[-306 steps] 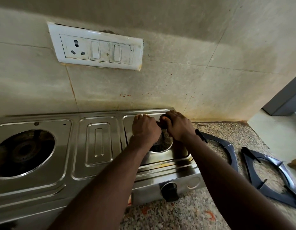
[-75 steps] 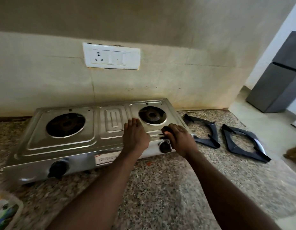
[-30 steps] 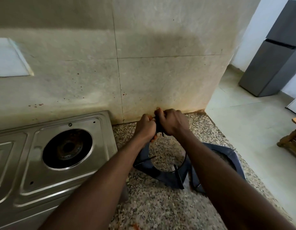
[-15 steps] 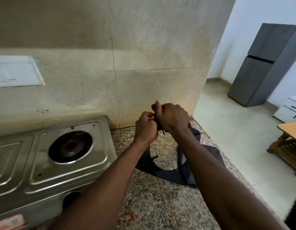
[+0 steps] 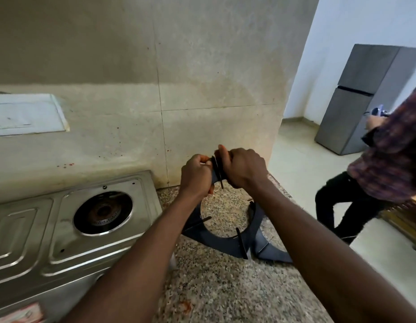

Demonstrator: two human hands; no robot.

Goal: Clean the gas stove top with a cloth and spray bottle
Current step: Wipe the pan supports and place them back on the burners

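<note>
The steel gas stove [image 5: 69, 241] sits at the left on the speckled granite counter [image 5: 216, 290], its right burner [image 5: 103, 212] bare. A dark pan support [image 5: 216, 236] is tilted up off the counter to the stove's right. My left hand [image 5: 196, 176] and my right hand [image 5: 240, 167] both grip its raised far edge, close together. A second dark pan support [image 5: 270, 251] lies on the counter behind it, partly hidden by my right forearm. No cloth or spray bottle shows.
A tiled wall [image 5: 179, 113] rises right behind the counter, with a white switch plate [image 5: 25, 115] at left. The counter ends at the right. Beyond it another person [image 5: 377, 178] stands on the floor, and a grey fridge [image 5: 370, 96] is further back.
Both hands moved off the stove front to the pan support and have tilted its far edge up. A person has come into view at the right.
</note>
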